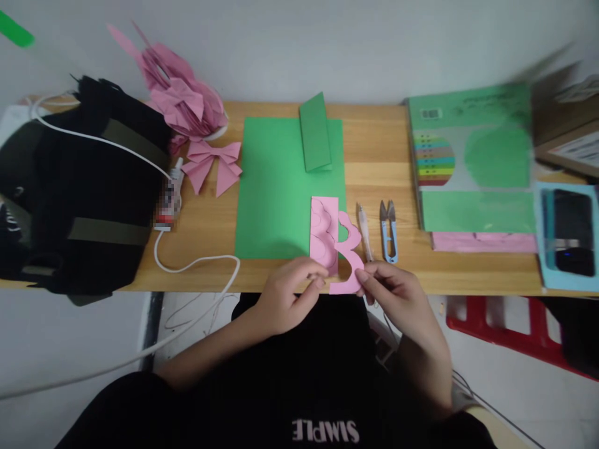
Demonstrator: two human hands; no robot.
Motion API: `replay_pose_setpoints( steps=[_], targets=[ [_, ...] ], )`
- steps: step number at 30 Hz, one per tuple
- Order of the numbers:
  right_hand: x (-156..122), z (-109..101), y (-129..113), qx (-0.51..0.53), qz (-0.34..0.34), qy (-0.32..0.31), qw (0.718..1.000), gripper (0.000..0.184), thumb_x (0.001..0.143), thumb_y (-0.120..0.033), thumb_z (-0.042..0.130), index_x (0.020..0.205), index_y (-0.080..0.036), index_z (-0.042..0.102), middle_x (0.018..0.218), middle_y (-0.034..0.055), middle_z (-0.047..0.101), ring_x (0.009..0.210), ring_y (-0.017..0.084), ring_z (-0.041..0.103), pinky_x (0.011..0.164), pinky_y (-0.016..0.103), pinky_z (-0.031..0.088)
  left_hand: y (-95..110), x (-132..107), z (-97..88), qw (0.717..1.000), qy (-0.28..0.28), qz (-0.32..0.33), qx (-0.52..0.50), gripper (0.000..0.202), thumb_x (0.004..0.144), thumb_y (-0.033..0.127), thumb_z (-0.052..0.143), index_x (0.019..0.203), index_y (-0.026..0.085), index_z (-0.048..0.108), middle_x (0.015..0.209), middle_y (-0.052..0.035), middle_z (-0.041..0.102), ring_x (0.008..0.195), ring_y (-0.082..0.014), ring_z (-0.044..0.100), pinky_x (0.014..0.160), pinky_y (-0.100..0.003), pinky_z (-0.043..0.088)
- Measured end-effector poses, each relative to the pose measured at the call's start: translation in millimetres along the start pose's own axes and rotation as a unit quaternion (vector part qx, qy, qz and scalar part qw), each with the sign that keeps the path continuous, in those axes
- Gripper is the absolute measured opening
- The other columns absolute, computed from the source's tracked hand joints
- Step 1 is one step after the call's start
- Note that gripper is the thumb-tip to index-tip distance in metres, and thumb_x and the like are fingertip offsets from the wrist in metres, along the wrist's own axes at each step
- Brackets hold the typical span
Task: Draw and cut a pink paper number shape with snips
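Observation:
My left hand (286, 294) pinches the lower edge of a pink paper strip (324, 232) with curved outlines drawn on it, at the near edge of the wooden table (374, 149). My right hand (392, 293) pinches a cut-out pink scrap (349, 249) with scalloped edges, which is separating from the strip. Both pink pieces overlap the lower right corner of a green paper sheet (281, 187). A pen (364, 231) and small blue-handled snips (388, 231) lie just right of the scrap.
A folded green strip (316, 132) rests on the sheet's far edge. A pink paper bow (213, 165) and a pile of pink bows (182, 100) lie far left, near a black bag (79, 187), a glue tube (171, 199) and a white cable (196, 265). Coloured paper packs (472, 162) and a phone (571, 232) lie right.

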State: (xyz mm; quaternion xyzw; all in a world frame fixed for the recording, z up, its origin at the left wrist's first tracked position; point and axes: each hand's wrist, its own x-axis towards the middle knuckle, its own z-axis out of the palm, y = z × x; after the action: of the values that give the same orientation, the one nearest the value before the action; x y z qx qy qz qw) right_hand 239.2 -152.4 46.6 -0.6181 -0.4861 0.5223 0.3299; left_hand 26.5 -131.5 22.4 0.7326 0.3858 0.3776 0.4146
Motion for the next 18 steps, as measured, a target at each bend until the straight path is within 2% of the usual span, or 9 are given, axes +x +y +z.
replay_pose_setpoints(
  steps=[5,9,18],
  targets=[
    [0.6,3.4,-1.3,0.037,0.006,-0.02,0.999,0.039,0.087,-0.052,0.068,0.065,-0.02,0.062,0.056,0.0,0.06,0.046,0.011,0.05,0.045,0.024,0.043,-5.5,17.2,-7.2,0.995,0.061,-0.07,0.033,0.012,0.094,0.016,0.056,0.096,0.019,0.067,0.082,-0.0017,0.07,0.065,-0.0116,0.059,0.062,-0.025,0.047],
    [-1.4,6.3,1.3,0.05,0.012,-0.043,0.998,0.037,0.087,-0.051,0.068,0.067,-0.02,0.063,0.058,0.0004,0.062,0.047,0.011,0.052,0.046,0.024,0.044,-6.0,26.2,-10.8,0.994,0.051,-0.093,0.029,0.015,0.094,0.021,0.058,0.085,0.021,0.071,0.074,0.0003,0.07,0.066,-0.0126,0.059,0.063,-0.026,0.045],
    [-3.3,9.9,11.4,0.066,0.024,-0.067,0.995,0.028,0.089,-0.04,0.069,0.072,-0.018,0.064,0.059,-0.0009,0.063,0.048,0.009,0.052,0.048,0.023,0.042,-4.5,24.6,-1.0,0.991,0.01,-0.13,-0.01,0.013,0.091,0.023,0.063,0.082,0.019,0.071,0.074,-0.0005,0.071,0.064,-0.0112,0.059,0.061,-0.024,0.045]
  ],
)
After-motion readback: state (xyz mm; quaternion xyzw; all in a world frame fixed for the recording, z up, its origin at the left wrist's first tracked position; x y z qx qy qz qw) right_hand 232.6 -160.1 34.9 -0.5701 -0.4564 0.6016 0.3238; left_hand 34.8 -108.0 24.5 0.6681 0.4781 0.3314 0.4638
